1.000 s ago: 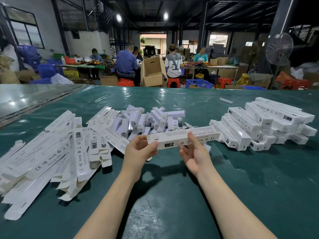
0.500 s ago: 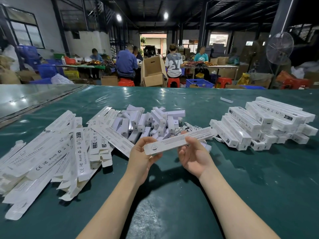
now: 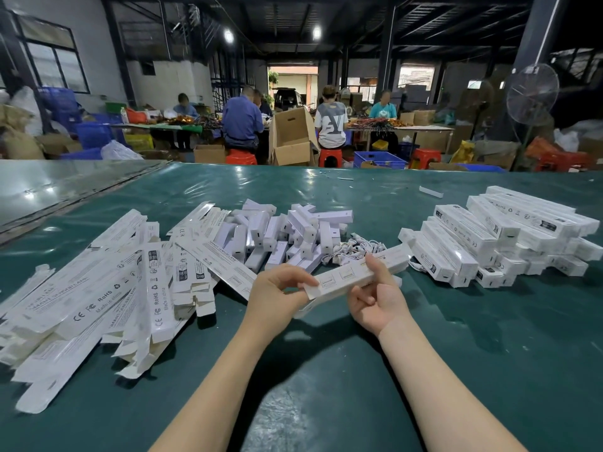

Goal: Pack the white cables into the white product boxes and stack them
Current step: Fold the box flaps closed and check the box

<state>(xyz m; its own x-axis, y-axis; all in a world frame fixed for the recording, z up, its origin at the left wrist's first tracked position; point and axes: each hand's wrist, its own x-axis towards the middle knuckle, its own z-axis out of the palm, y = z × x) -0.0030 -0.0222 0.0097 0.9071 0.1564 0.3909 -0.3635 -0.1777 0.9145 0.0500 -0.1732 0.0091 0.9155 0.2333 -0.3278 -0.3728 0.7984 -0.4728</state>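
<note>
I hold a long white product box [image 3: 355,276] over the green table, tilted with its right end farther away. My left hand [image 3: 277,295] pinches the flap at its near left end. My right hand [image 3: 378,296] grips the box's middle, thumb on top and fingers underneath. A tangle of white cables [image 3: 357,247] lies just behind the box. A stack of packed boxes [image 3: 499,236] stands to the right. Flat unfolded boxes [image 3: 98,288] lie heaped on the left.
A pile of small white parts [image 3: 287,233] sits in the middle behind my hands. The green table [image 3: 489,353] stretches around. One loose white piece [image 3: 430,191] lies far right. Several people work at tables beyond the far edge.
The box has turned about its long axis and tilted, left end lower and nearer. My left hand's fingers moved onto the end flap; my right hand stayed at the middle.
</note>
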